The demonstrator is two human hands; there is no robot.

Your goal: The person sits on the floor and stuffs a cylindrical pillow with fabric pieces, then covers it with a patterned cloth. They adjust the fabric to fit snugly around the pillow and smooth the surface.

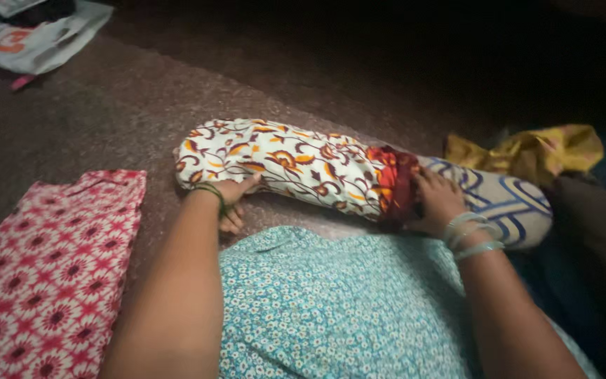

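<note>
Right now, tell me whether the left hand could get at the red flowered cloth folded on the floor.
Probably yes. The left hand rests at the near end of the cream floral pillow cover, and the red flowered cloth lies just beside that forearm, with only bare floor between.

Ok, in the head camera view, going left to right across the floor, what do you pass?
Red flowered cloth → left hand → cream flowered pillow cover → right hand → blue-and-white pillow end → crumpled yellow cloth.
</note>
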